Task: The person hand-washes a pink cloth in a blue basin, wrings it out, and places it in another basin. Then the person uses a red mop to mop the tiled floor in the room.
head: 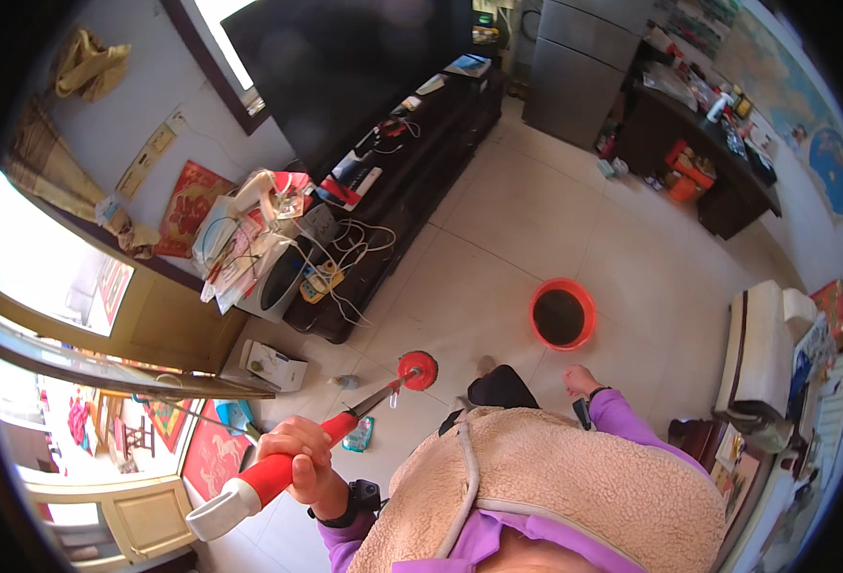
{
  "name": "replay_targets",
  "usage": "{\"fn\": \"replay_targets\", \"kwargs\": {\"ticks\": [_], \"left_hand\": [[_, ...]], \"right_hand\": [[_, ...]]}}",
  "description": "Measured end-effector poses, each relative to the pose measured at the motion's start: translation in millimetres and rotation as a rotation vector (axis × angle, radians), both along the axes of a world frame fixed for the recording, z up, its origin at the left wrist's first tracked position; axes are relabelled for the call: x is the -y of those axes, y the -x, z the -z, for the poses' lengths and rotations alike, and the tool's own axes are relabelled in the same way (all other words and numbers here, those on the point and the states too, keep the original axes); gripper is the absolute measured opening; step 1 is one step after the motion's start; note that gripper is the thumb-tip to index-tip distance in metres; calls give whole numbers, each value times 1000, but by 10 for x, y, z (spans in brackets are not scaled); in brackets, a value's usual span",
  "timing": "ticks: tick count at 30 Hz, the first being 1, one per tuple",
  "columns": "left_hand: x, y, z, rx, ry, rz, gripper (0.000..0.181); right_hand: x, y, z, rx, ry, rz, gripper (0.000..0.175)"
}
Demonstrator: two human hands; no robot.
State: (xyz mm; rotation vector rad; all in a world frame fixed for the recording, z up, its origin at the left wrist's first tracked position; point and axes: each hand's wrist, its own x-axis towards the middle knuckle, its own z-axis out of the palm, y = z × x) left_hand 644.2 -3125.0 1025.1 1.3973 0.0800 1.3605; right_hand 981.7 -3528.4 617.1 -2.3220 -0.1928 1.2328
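Note:
My left hand (296,458) is wrapped around the red grip of a pole (267,476) that has a white loop at its near end. Its metal shaft runs down to a round red head (418,369) with a dark bristly rim, at floor level. My right hand (580,379) hangs at my side with the fingers curled in, and nothing is visible in it. Ahead of that hand, a red plastic basin (591,315) with dark contents stands on the tiled floor. Beside my right wrist is a small black object (581,414) that I cannot identify.
A dark TV cabinet (421,208) with cables runs along the left, near an open door (171,387). A small bottle (345,382) and a teal packet (358,435) lie on the floor. A refrigerator (572,71) and desk (679,129) stand ahead, a pale sofa (751,347) right.

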Motion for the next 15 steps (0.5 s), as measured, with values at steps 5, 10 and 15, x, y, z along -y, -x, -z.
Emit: {"fn": "replay_targets", "kwargs": {"ticks": [5,10,15], "left_hand": [[-53,-33,27,-1,8,53,23],[-107,-148,7,26,26,69,24],[-153,-248,-21,24,11,114,23]], "right_hand": [[116,223,-137,-24,42,31,19],[397,429,-170,-6,44,78,14],[505,550,-274,56,29,95,17]]}}
